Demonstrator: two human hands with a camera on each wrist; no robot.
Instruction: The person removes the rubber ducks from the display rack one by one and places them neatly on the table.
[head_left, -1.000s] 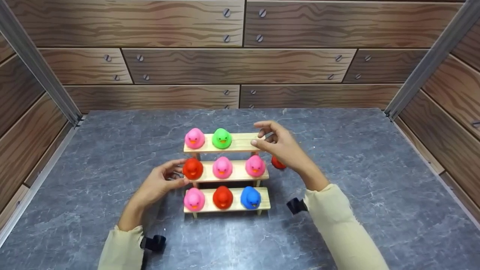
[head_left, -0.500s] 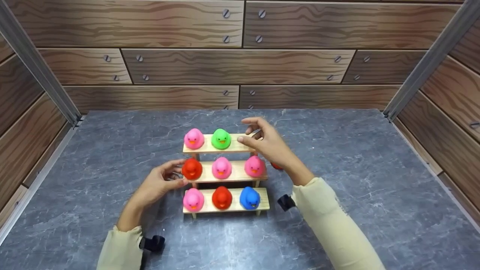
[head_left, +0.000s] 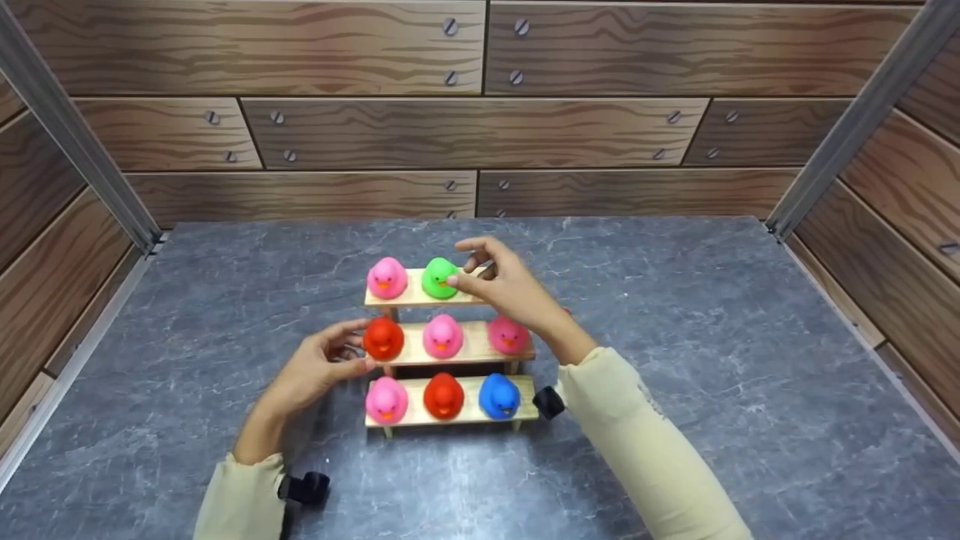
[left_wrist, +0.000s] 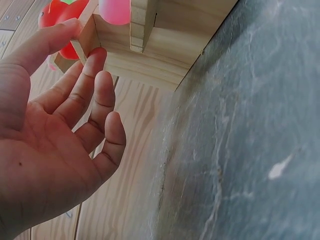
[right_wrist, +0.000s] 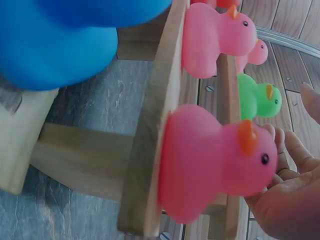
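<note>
A three-tier wooden stand [head_left: 469, 352] carries small rubber ducks in rows. My left hand [head_left: 311, 367] is at the left end of the middle shelf, thumb at its front edge and fingers behind, gripping the board beside a red duck [head_left: 383, 339]. In the left wrist view, the thumb [left_wrist: 47, 42] and a fingertip touch the shelf end. My right hand [head_left: 502, 281] hovers over the top shelf's right part, fingers loosely bent and holding nothing. Its thumb tip overlaps the green duck [head_left: 438, 278] in the head view; whether they touch I cannot tell.
A pink duck [head_left: 387, 278] stands on the top shelf's left. Two pink ducks share the middle shelf; the right one [head_left: 508, 335] is beneath my right hand. Below are a pink, a red and a blue duck [head_left: 499, 397]. A red thing [head_left: 568, 310] peeks out behind my right wrist.
My right hand has moved left along the top shelf, from its right end to the green duck. It now covers most of the red duck on the table. The left hand has stayed put.
</note>
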